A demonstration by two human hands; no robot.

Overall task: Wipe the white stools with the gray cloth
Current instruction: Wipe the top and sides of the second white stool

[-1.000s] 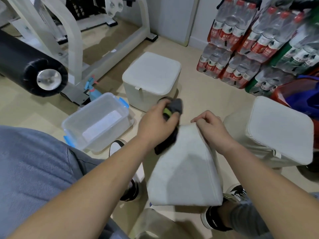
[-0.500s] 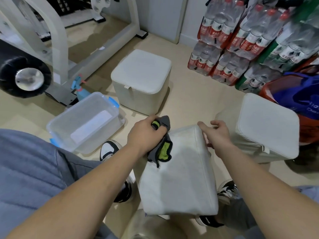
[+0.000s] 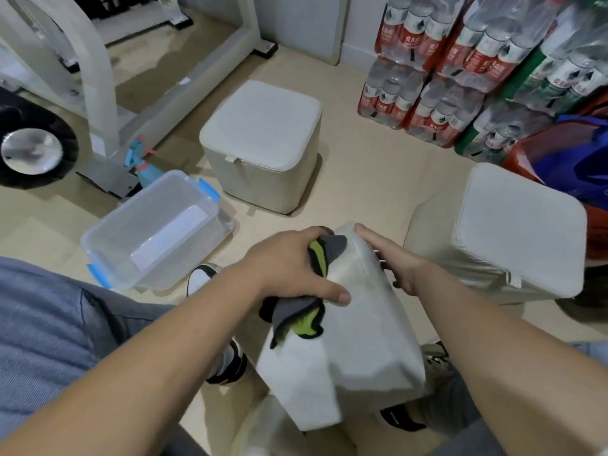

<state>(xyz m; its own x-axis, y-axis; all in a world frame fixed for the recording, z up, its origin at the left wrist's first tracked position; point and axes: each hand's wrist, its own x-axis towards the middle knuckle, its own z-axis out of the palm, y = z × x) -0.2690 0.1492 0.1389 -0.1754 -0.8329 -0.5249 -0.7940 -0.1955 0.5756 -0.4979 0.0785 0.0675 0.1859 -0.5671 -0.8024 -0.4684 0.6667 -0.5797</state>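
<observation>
A white stool (image 3: 355, 343) lies tipped over between my knees, one side facing up. My left hand (image 3: 289, 268) is shut on a gray cloth (image 3: 296, 311) with a green underside and presses it against the stool's upper left edge. My right hand (image 3: 391, 258) holds the stool's far right edge, fingers curled over the side. A second white stool (image 3: 263, 139) stands upright on the floor ahead. A third white stool (image 3: 513, 232) leans tilted at the right.
A clear plastic bin (image 3: 154, 228) with blue clips sits on the floor at left, a blue spray bottle (image 3: 141, 162) behind it. Packs of water bottles (image 3: 460, 70) are stacked at the back right. A white machine frame (image 3: 92, 60) stands at the back left.
My left hand slid the cloth from the stool's far corner down along its left edge. My right hand shifted from the top corner onto the right side. The stool has turned a little.
</observation>
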